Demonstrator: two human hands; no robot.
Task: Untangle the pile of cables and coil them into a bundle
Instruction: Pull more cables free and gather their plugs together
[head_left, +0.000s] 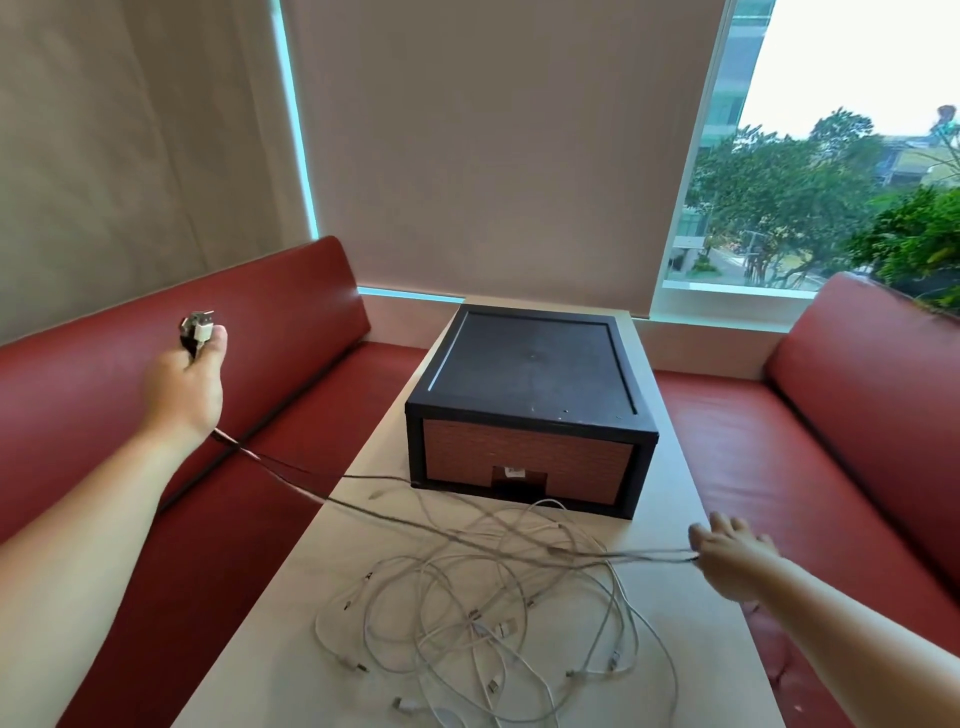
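A loose tangle of white cables (488, 623) lies on the white table (291, 613) in front of me, with several plug ends showing. My left hand (189, 382) is raised over the left bench and grips a few connector ends (197, 327). From it, taut cable strands (415, 525) run across the table above the pile to my right hand (735, 553). That hand pinches the strands at the table's right edge, its other fingers spread.
A black box with a brown woven drawer front (530, 415) stands on the table just behind the pile. Red upholstered benches (831, 441) flank the table on both sides. Roller blinds and a window lie beyond.
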